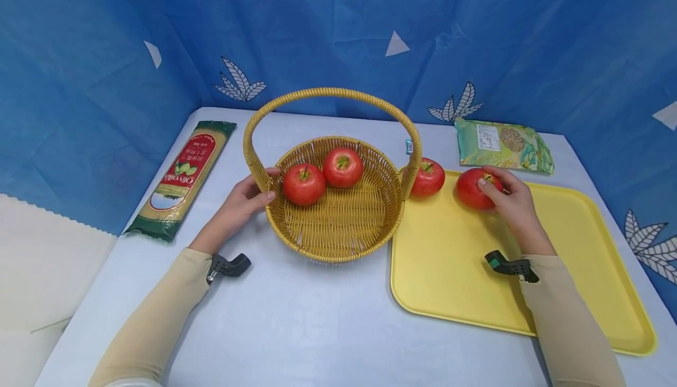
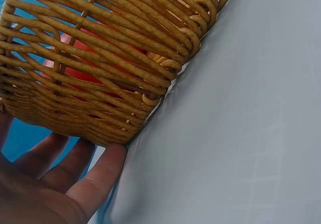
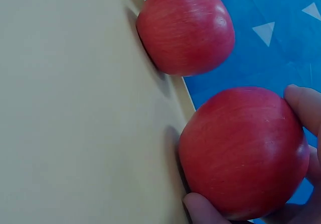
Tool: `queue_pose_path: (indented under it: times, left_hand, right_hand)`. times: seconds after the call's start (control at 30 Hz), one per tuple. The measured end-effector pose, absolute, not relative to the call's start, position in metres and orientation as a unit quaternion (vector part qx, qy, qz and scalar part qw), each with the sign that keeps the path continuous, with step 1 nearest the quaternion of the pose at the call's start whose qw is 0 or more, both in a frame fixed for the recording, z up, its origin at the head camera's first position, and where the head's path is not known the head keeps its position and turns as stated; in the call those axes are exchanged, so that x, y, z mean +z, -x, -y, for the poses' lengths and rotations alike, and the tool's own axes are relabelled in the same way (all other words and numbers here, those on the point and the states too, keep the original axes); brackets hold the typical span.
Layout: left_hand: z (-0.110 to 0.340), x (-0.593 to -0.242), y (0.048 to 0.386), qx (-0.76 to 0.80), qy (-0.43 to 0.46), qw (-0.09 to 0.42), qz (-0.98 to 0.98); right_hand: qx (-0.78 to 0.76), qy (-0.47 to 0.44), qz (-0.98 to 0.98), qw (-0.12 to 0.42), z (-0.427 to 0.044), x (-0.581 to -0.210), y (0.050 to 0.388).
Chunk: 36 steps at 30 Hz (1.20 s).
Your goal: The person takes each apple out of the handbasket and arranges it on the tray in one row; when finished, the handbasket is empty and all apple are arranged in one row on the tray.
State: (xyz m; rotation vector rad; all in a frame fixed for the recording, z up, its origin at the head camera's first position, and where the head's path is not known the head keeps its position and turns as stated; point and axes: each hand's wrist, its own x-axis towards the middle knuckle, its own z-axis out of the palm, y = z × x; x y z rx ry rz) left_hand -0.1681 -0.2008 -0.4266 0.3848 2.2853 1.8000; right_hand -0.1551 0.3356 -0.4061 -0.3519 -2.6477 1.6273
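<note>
A woven yellow basket (image 1: 338, 252) with a tall arched handle stands on the table. Inside it, towards the back left, are two red apples (image 1: 304, 184). My left hand (image 1: 240, 202) rests against the basket's left side at the handle's base, its extended fingers (image 2: 98, 176) touching the outer weave. My right hand (image 1: 513, 199) grips another red apple (image 3: 243, 153) between thumb and fingers, over the back of the yellow tray (image 1: 449, 269); whether this apple touches the tray I cannot tell. Left of it, one more red apple (image 3: 185, 30) sits near the tray's back-left corner, partly behind the basket handle.
A long pasta packet (image 1: 182, 178) lies at the left of the table. Behind the tray is a green bag (image 1: 505, 146) with a white label. A small wrapped piece (image 1: 409, 146) lies just behind the handle's right side. Blue cloth (image 1: 338, 34) hangs behind the table.
</note>
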Motion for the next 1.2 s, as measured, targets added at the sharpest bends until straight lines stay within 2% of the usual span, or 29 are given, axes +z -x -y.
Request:
queue_pose_path:
  times: [0.9, 1.2]
  left_hand:
    - [0.2018, -0.4281, 0.1687, 0.608, -0.129, 0.105, -0.776]
    - [0.2018, -0.4285, 0.1694, 0.608, -0.127, 0.105, -0.776]
  right_hand:
    - [0.456, 0.112, 0.883, -0.008, -0.3318, -0.4023, 0.1552]
    - [0.432, 0.098, 0.897, 0.007, -0.3331, -0.4027, 0.1561]
